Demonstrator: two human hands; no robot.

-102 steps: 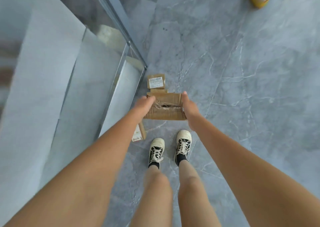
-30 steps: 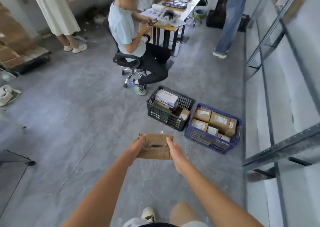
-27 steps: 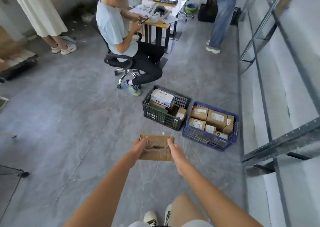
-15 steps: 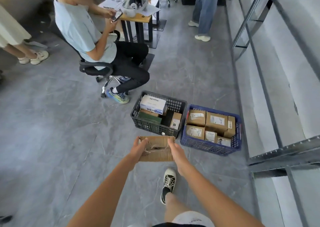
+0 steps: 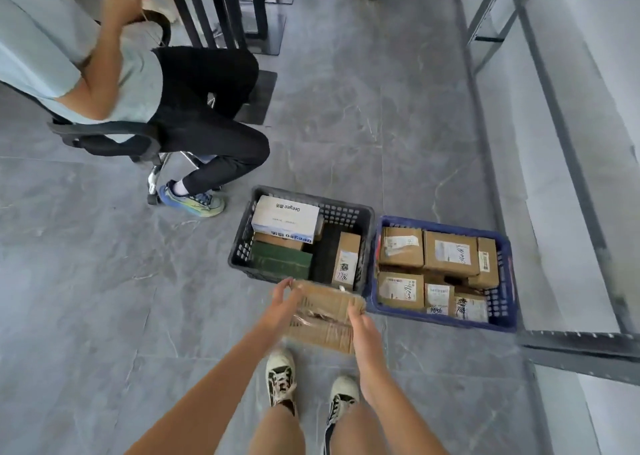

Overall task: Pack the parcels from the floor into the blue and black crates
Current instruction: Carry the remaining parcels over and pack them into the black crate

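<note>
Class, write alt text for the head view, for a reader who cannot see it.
Two hands, left and right, hold a flat cardboard parcel just short of a black crate and a blue crate, both holding boxes, side by side on a grey floor. A seated person is beyond the black crate.

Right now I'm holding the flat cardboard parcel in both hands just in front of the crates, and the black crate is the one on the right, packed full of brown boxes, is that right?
Not quite. The head view shows the black crate on the left, with room left inside. The blue crate is on the right, full of brown boxes. The left hand and right hand do hold the cardboard parcel.
</note>
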